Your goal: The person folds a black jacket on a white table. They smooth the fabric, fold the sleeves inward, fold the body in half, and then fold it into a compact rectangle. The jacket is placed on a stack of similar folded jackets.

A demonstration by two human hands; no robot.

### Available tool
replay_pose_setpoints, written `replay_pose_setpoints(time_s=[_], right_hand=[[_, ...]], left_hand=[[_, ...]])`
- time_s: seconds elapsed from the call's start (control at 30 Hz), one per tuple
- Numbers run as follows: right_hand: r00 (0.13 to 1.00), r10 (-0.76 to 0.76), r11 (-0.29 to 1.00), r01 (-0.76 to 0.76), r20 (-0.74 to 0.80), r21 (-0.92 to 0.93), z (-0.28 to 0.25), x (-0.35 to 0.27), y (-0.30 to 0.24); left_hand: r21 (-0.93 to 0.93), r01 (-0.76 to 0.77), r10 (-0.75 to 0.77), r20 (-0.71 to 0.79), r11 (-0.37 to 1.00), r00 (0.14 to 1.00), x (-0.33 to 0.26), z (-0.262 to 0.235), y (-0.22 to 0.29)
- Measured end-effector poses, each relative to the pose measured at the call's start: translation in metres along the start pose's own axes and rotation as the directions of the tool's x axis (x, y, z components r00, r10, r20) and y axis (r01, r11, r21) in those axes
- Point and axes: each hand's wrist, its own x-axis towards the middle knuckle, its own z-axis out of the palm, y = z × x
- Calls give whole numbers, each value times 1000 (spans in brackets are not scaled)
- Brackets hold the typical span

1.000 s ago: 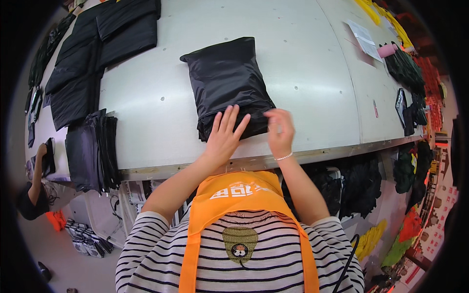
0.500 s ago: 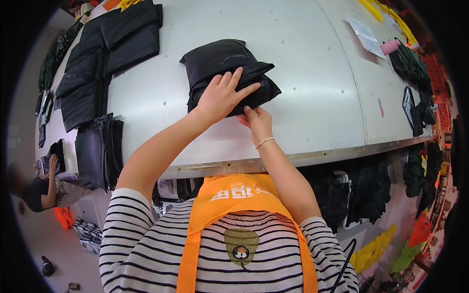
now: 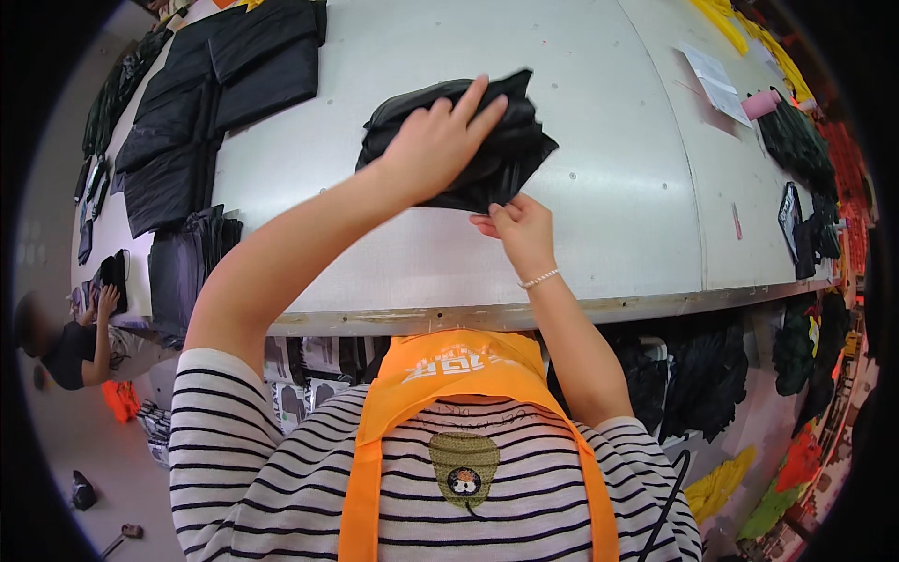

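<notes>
A folded black bundle (image 3: pixel 510 155), shiny and creased, lies on the pale table (image 3: pixel 618 225) in front of me. I cannot tell whether it is cloth or plastic film. Across its top reaches my left hand (image 3: pixel 438 145), fingers stretched out and apart, lying over the upper layer. That layer rises into a pointed corner past the fingertips. At the near edge of the bundle, my right hand (image 3: pixel 522 229) pinches a corner between thumb and fingers. A beaded bracelet (image 3: pixel 538 279) circles my right wrist.
Stacks of folded black pieces (image 3: pixel 178 140) lie at the left. At the right are a paper sheet (image 3: pixel 714 82), a pink roll (image 3: pixel 760 104) and dark cloth (image 3: pixel 796 145). Black items hang below the table edge (image 3: pixel 468 318). Another person's hand (image 3: pixel 108 300) works far left.
My left hand has moved up and right over the bundle, whose upper layer is now lifted and bunched. My right hand keeps its pinch and has shifted slightly right.
</notes>
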Motion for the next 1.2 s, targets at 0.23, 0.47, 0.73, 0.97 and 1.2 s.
replay_pose_setpoints(time_s=[0.23, 0.47, 0.73, 0.97, 1.2], right_hand=[[545, -802, 99, 525, 245, -846, -26, 2, -10], [901, -79, -274, 391, 426, -879, -41, 52, 47], [782, -139, -370, 528, 608, -764, -94, 29, 11], [528, -123, -525, 684, 840, -507, -120, 36, -20], [640, 54, -414, 713, 767, -566, -120, 21, -14]], left_hand=[[-369, -1, 91, 226, 930, 970, 19, 12, 15], [-295, -88, 157, 221, 952, 963, 20, 42, 38], [-260, -204, 290, 356, 944, 888, -14, 77, 67], [-284, -377, 467, 409, 882, 784, 1, 69, 102], [-216, -430, 480, 327, 876, 814, -36, 82, 127]])
